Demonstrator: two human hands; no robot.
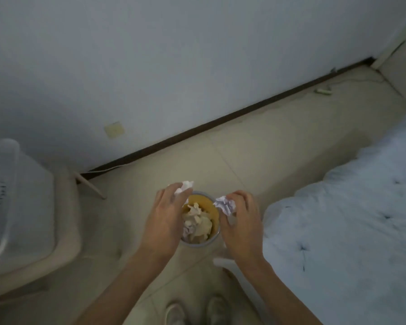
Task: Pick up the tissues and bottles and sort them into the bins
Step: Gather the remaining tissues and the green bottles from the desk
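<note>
A small round bin [215,213] with a yellow inside stands on the floor below me, holding several crumpled tissues [197,221]. My left hand [164,219] hovers over the bin's left rim and pinches a crumpled white tissue [184,186] at its fingertips. My right hand [240,221] is over the bin's right rim and grips another crumpled white tissue [225,204]. No bottle is in view.
A bed with a pale blue quilt [342,221] fills the right side. A white appliance on a beige stand [14,202] sits at the left. The wall and a dark skirting board [220,119] run behind the bin. My shoes [197,310] show at the bottom.
</note>
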